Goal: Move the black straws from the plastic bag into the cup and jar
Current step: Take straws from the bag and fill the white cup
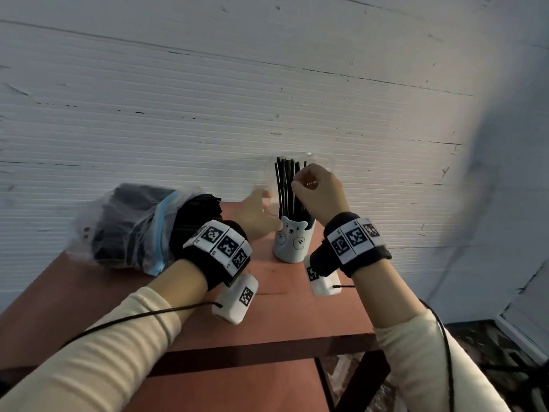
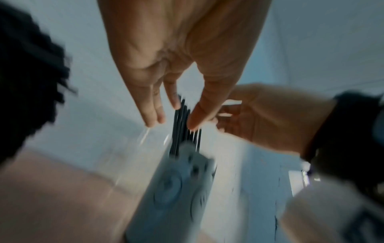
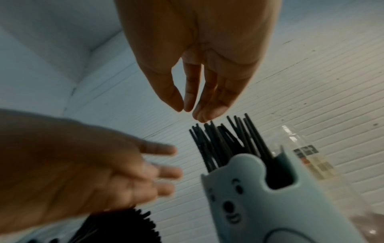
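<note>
A clear plastic bag [image 1: 124, 230] full of black straws lies at the table's back left, and a bundle of straws [image 1: 199, 215] sticks out of its mouth. A pale blue bear cup [image 1: 292, 242] holds several black straws [image 1: 286, 185] upright. A clear jar [image 3: 307, 157] stands right behind the cup. My right hand [image 3: 191, 110] hovers just over the straw tops, thumb and fingers close together and holding nothing. My left hand [image 1: 263, 209] reaches with straight fingers to the left of the cup and jar; whether it touches them I cannot tell.
The reddish-brown table [image 1: 267, 316] is small, and its right edge runs close beside the cup. A white ribbed wall [image 1: 267, 84] rises directly behind the bag, cup and jar. Dark floor [image 1: 490, 352] shows past the table at lower right.
</note>
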{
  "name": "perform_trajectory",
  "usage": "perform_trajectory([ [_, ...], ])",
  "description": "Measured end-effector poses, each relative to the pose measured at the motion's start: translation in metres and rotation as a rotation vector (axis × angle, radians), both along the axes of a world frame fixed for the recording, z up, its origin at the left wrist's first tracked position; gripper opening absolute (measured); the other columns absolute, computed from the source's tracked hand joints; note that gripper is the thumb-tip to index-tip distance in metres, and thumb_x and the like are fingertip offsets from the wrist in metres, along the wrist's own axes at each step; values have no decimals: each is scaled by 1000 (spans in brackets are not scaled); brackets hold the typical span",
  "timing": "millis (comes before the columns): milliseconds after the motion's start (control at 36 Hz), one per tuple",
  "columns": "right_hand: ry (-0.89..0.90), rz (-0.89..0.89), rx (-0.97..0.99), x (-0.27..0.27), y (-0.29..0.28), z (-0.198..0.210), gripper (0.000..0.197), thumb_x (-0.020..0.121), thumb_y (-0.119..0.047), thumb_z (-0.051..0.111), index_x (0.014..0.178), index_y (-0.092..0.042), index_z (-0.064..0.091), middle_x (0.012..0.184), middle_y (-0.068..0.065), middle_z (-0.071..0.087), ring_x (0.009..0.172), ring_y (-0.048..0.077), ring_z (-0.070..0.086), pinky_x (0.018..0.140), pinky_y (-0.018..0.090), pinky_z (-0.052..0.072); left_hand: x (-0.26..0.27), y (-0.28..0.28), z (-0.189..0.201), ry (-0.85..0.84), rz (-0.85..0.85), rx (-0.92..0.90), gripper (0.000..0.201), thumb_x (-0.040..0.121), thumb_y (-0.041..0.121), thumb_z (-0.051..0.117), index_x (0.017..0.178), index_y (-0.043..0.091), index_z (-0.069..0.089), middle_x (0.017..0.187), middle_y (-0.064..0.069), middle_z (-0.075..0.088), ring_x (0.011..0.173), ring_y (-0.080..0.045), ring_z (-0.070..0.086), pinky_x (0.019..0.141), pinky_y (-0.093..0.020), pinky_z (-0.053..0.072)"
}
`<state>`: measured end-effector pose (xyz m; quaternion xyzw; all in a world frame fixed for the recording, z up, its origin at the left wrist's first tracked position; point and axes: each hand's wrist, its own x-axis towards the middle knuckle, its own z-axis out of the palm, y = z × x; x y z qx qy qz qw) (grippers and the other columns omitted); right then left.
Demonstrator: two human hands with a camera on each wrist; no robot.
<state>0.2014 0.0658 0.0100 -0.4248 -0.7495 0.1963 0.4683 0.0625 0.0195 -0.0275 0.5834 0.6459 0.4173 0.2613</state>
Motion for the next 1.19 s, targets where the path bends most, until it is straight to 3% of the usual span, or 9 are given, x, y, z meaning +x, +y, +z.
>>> perform_trajectory([
  [111,40,114,49,-16,-19,-6,7,84,-12,62,90,-14,65,84,-3,66,75,8,58,68,17,46,-26,-32,25,42,77,293,20,81,2,65,94,18,60,89,10,63,82,-10,63,68,-16,46],
  [250,-11,330,-121,-45,-31,-15,19,89,-18,64,107,-18,67,101,-3,66,89,10,64,74,17,49,-71,-61,46,120,231,398,19,80,1,60,85,19,64,79,16,62,70,3,57,62,-3,40],
  [389,-215,449,-205,-79,-47,-24,34,89,-26,67,122,-20,63,115,-1,62,106,11,60,90,18,44,-113,-77,37,141,317,340,19,80,1,61,86,19,65,88,1,67,82,-20,65,81,-29,50],
  [528,-431,465,-175,-106,-61,-32,43,88,-34,67,129,-22,59,125,2,59,114,16,55,93,23,39,-145,-78,13,274,313,164,24,83,20,74,105,19,66,102,1,61,96,-20,60,86,-30,47],
  [667,-442,416,-89,-118,-64,-39,33,85,-27,71,118,-21,67,117,2,65,107,17,58,85,18,37,-157,-79,-1,243,178,102,47,75,16,82,119,18,65,126,-7,64,115,-21,60,104,-42,46],
  [805,-449,395,-117,-106,-52,-39,31,84,-27,72,114,-22,67,97,-2,58,89,13,53,79,22,39,-162,-81,-6,263,186,84,47,79,18,79,123,21,63,131,-3,62,122,-20,57,107,-40,43],
  [917,-433,418,-190,-92,-40,-37,28,84,-23,72,111,-21,66,94,2,58,84,16,55,89,34,49,-164,-82,-8,275,199,83,49,80,18,78,127,19,62,129,-3,63,121,-19,57,106,-38,43],
  [1083,-397,552,-255,-92,-47,-40,40,89,-28,67,128,-26,57,110,1,58,102,19,60,92,33,52,-164,-80,-10,251,211,66,48,79,17,79,123,23,63,131,-2,62,124,-17,55,108,-39,43],
  [1194,-375,509,-167,-97,-44,-46,29,89,-22,67,117,-25,65,118,-2,64,103,14,61,96,34,49,-164,-78,-10,224,215,65,46,78,14,79,121,25,64,132,-2,61,126,-16,54,109,-37,42],
])
